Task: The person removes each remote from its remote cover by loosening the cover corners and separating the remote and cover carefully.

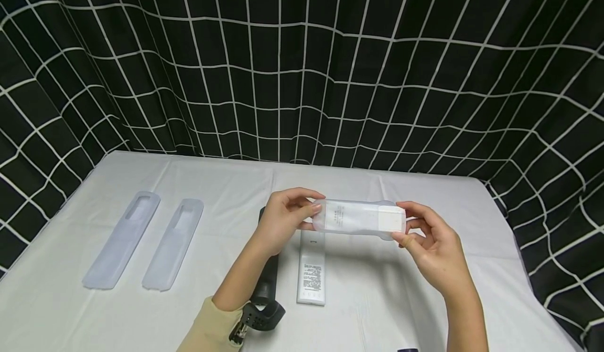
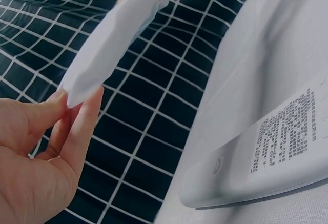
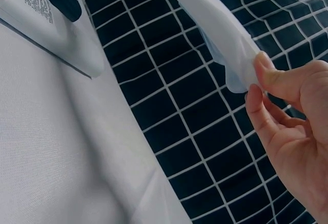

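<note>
Both hands hold up a translucent remote cover (image 1: 354,228) with a white remote control (image 1: 390,219) inside it, lying crosswise above the table. Small print shows through the cover toward its left end, and at the right end a brighter white part of the remote is bare. My left hand (image 1: 282,220) pinches the left end between thumb and fingers. At the other end my right hand (image 1: 431,247) pinches the remote's corner. In the right wrist view, a loose bluish flap of the cover (image 3: 237,78) stands out beside the right fingertips.
Under the held cover a second white remote (image 1: 311,273) lies with its printed side up. A black remote (image 1: 268,281) is partly hidden behind the left forearm. Two more translucent covers (image 1: 121,242) lie at the left on the white cloth. A dark object (image 1: 408,350) peeks in at the bottom edge.
</note>
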`<state>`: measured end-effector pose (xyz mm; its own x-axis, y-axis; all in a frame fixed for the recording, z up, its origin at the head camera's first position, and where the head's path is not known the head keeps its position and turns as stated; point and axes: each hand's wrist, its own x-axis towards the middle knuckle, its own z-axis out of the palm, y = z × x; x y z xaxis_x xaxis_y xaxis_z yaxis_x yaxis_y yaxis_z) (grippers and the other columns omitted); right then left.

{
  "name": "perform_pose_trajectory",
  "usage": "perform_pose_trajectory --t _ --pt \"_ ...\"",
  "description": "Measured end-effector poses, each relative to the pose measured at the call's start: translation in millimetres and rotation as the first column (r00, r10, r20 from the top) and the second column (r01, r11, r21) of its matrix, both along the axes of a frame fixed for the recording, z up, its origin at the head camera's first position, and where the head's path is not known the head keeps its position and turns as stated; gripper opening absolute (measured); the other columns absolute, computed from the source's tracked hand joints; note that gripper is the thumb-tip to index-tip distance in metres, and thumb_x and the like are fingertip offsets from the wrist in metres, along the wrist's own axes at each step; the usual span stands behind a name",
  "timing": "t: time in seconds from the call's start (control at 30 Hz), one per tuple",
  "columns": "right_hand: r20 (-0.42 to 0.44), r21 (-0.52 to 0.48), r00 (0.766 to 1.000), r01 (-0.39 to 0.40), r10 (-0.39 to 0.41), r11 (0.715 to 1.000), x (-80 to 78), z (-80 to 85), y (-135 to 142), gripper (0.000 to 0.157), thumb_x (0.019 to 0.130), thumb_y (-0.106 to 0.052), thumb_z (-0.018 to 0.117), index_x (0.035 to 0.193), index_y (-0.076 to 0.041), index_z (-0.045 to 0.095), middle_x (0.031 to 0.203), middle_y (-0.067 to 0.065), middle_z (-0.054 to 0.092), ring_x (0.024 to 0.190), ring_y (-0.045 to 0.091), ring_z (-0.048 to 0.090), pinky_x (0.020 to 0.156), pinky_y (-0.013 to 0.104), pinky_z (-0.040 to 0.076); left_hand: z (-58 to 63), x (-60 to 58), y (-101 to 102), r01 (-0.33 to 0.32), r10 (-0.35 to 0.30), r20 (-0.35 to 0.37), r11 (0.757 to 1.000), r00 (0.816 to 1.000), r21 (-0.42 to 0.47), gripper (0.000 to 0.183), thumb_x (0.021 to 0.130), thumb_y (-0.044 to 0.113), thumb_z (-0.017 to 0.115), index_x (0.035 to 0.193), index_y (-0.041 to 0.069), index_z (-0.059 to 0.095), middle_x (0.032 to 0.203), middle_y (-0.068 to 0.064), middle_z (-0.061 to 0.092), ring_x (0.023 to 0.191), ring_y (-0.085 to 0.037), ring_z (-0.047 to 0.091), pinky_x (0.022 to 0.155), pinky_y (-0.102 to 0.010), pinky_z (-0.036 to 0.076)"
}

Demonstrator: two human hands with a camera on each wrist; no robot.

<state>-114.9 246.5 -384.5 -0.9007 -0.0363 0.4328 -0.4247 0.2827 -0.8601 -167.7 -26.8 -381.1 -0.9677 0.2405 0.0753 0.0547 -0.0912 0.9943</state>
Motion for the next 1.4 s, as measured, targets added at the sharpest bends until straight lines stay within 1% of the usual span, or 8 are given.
perform_pose_trajectory --t 0.33,0.83,1.4 --pt "0.008 0.036 1.000 0.020 -0.020 0.999 1.0 0.9 0.3 0.050 0.083 0.027 0.069 0.130 0.013 0.059 0.115 -0.005 0.064 0.088 0.005 0.062 0.068 0.014 0.056 -1.4 -0.2 -0.4 -0.007 0.007 -0.001 1.000 1.000 0.004 0.022 0.098 -0.007 0.068 0.118 -0.012 0.072 0.088 -0.006 0.065 0.076 -0.009 0.065 0.073 -0.031 0.066" --pt "0.000 0.004 1.000 0.000 0.000 1.000 0.6 1.6 1.8 0.050 0.082 0.028 0.068 0.130 0.015 0.059 0.116 -0.003 0.064 0.087 0.005 0.062 0.067 0.015 0.056 1.8 1.1 -1.4 -0.012 0.012 -0.009 1.000 1.000 0.002 0.022 0.097 -0.008 0.068 0.118 -0.013 0.071 0.087 -0.004 0.064 0.075 -0.008 0.063 0.071 -0.029 0.065" --pt "0.000 0.003 1.000 0.009 -0.009 1.000 0.5 2.2 3.1 0.050 0.082 0.028 0.068 0.129 0.015 0.059 0.115 -0.004 0.064 0.087 0.005 0.062 0.067 0.015 0.056 0.4 -0.6 -2.4 -0.014 0.014 -0.011 1.000 1.000 0.002 0.022 0.097 -0.008 0.069 0.118 -0.013 0.071 0.086 -0.003 0.065 0.074 -0.008 0.064 0.071 -0.029 0.065"
